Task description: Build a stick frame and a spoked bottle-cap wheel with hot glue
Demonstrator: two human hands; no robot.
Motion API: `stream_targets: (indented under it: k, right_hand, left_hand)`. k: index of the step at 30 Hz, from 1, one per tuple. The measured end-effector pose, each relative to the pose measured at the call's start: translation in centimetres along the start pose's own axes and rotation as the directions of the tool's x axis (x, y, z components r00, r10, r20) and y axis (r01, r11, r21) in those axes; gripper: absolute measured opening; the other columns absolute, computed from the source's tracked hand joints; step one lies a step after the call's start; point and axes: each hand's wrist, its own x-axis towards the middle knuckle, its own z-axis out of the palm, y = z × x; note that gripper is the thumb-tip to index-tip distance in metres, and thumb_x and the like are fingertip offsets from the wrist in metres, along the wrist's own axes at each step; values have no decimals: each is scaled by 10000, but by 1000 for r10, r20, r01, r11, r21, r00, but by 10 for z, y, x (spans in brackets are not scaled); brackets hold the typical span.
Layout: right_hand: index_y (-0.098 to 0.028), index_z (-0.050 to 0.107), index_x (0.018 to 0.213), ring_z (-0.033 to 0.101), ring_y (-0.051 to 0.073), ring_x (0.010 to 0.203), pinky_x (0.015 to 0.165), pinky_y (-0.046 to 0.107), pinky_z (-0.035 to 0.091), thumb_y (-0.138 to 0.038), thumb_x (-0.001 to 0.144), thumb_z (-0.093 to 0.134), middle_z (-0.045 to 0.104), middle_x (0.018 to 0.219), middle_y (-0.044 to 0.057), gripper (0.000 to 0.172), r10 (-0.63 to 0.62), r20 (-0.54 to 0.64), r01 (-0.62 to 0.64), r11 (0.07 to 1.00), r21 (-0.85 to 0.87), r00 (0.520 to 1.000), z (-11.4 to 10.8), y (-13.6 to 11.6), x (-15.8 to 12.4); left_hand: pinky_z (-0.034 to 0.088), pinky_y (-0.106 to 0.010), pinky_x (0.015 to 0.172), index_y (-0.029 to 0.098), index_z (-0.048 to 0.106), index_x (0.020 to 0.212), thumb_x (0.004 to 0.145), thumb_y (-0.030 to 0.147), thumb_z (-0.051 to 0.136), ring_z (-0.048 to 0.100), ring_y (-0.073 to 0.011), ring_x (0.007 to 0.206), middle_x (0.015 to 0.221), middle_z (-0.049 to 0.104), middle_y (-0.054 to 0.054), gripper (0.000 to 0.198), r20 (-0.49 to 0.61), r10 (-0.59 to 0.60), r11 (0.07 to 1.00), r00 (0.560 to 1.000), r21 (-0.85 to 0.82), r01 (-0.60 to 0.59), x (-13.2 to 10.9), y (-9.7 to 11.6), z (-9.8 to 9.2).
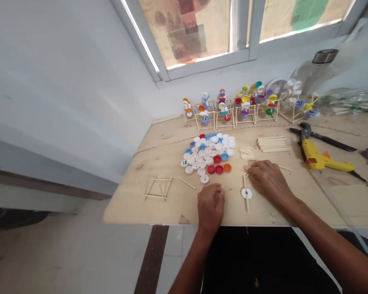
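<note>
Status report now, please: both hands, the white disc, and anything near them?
Left hand curled, grip unclear. Right hand fingertips at small sticks, grip unclear. White disc lying flat, stick across it. Bottle caps just beyond left hand.

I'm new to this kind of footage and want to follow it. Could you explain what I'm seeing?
There is no machine here: a person works with two bare hands. The single picture comes from a camera worn on the head, looking forward and down. On the pale table lie loose bottle caps, mostly white, a stack of thin sticks, a four-sided stick frame and a yellow glue gun. The left hand is near the caps, fingers curled; I can't tell whether its grip holds anything. The right hand has its fingertips at small stick pieces, close to a white disc crossed by a longer stick; whether it holds one is unclear.
</note>
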Motion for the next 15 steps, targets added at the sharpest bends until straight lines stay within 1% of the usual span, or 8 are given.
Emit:
stream_targets:
  k: [3, 7, 11, 15]
  right_hand:
    - [-199, 689, 799, 518, 216, 906, 745, 334, 328, -188, 858, 524, 667, 924, 71, 175, -9, -24, 9, 1000, -15, 1000, 3, 0, -1]
    - [-178, 663, 743, 508, 213, 892, 750, 338, 315, -198, 853, 536, 665, 894, 77, 170, -5, -57, 3, 999, -41, 998, 2, -4, -3]
    - [-171, 645, 742, 497, 218, 879, 761, 345, 297, -191, 822, 558, 663, 897, 81, 120, 27, -82, -33, 997, -72, 996, 3, -7, -6]
    - [-174, 626, 718, 489, 216, 845, 757, 350, 276, -208, 827, 547, 655, 836, 75, 139, 41, -95, -50, 994, -96, 995, 5, -5, -7]
  left_hand:
    - [456, -380, 845, 191, 624, 848, 863, 186, 515, 644, -200, 883, 898, 707, -51, 110, 27, 6, 999, 1000, -40, -5, -8, 13, 7]
    - [431, -391, 866, 192, 623, 851, 854, 159, 533, 639, -199, 882, 886, 709, -41, 96, 72, 24, 996, 997, -92, -17, -10, 25, 15]
    - [412, -400, 882, 194, 618, 844, 846, 139, 544, 634, -202, 914, 921, 714, -37, 92, 87, 35, 991, 996, -133, -24, -7, 29, 22]
    - [401, -405, 887, 190, 619, 837, 843, 131, 548, 631, -202, 909, 914, 715, -38, 92, 89, 43, 989, 995, -142, -30, -6, 28, 26]
